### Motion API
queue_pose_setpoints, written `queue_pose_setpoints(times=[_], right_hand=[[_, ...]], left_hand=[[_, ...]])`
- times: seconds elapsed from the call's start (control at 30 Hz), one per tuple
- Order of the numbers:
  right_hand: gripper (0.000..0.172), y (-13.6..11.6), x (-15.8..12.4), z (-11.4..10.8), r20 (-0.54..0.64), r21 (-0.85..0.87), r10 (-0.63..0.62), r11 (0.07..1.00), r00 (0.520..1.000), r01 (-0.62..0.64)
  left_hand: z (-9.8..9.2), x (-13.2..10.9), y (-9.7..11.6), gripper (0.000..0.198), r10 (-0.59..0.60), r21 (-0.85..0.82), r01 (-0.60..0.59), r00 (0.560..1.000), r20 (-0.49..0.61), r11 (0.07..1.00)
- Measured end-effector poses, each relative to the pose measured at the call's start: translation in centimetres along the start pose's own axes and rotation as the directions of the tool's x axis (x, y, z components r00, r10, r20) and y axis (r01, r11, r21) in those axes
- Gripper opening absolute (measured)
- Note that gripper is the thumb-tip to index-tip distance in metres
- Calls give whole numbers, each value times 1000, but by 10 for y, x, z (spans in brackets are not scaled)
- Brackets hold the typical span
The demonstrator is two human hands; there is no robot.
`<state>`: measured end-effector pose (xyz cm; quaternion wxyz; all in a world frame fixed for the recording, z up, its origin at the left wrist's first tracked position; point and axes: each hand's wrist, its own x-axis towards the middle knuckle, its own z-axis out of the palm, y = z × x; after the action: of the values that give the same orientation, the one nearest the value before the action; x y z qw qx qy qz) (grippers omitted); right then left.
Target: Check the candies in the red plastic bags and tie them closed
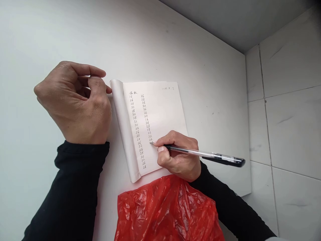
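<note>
A small white notepad (163, 110) lies on a white table (175, 50), its used pages rolled over at the left edge. Two columns of handwritten numbers run down the open page. My right hand (179, 157) grips a clear pen with a black cap (208, 155), its tip touching the page at the foot of the right column. My left hand (75, 102) rests just left of the pad with fingers curled in, thumb and fingertips against the rolled pages. Both arms wear black sleeves.
A crumpled red plastic bag (168, 211) lies at the near edge, just below the notepad and touching my right wrist. The table's right edge (247, 134) borders a floor of pale grey tiles (288, 117).
</note>
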<state>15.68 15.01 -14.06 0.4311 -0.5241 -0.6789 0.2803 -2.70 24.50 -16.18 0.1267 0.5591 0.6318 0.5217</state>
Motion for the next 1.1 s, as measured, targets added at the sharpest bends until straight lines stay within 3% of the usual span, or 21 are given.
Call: queue_pose_setpoints(times=[0.6, 1.1], right_hand=[[19, -2, 1, -1, 9, 13, 44, 999, 999, -45], [20, -2, 1, -1, 12, -20, 11, 1000, 1000, -11]], left_hand=[[-2, 0, 3, 22, -24, -7, 24, 1000, -9, 1000], [0, -1, 2, 23, -28, -9, 28, 1000, -5, 1000]])
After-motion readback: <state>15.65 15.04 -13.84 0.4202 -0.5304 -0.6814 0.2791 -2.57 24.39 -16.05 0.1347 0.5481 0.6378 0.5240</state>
